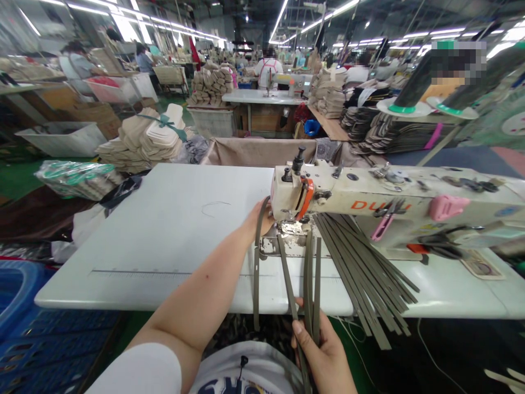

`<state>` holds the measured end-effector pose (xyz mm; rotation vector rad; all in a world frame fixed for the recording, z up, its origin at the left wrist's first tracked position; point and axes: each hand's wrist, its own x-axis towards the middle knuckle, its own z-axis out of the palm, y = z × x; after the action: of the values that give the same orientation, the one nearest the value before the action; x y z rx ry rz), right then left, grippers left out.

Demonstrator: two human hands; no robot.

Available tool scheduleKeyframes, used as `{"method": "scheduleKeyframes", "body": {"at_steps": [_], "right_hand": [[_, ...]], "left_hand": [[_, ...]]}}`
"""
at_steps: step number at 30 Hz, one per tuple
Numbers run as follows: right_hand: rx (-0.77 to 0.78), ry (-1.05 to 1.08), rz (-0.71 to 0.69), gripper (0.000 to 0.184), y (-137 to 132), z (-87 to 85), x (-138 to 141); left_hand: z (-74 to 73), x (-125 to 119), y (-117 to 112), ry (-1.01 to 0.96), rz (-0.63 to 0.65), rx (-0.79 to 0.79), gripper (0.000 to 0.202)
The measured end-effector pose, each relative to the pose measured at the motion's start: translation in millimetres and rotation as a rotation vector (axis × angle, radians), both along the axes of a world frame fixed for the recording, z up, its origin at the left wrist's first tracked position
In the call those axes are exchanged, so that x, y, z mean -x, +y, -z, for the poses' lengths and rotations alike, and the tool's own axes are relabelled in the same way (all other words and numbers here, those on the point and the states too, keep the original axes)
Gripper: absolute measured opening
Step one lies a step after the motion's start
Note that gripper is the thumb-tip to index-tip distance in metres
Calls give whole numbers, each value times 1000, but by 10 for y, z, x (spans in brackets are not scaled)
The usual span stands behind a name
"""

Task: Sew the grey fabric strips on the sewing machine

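white table point(164, 230) bears a sewing machine point(369, 200) in a crowded workshop.

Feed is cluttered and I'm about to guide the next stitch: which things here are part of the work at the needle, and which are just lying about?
In the work:
left hand at the presser foot
right hand, its grip on the grey strips
sewing machine
loose strip pile under the machine arm

Lying about:
wrapped bundle
tied stack of cut pieces
blue crate
thread cones
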<state>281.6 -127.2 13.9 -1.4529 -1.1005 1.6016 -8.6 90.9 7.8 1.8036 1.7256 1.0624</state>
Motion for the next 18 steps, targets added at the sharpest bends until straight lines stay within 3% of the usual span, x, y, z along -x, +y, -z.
{"method": "scheduleKeyframes", "body": {"at_steps": [9, 13, 18], "right_hand": [[-40, -19, 23, 80, 49, 72, 139], [-69, -53, 18, 79, 64, 75, 161], [-59, -93, -4, 80, 94, 63, 165]], "left_hand": [[-17, 2, -26, 30, 55, -44, 26], [-66, -54, -34, 21, -67, 7, 29], [-26, -118, -25, -109, -192, 15, 28]]}}
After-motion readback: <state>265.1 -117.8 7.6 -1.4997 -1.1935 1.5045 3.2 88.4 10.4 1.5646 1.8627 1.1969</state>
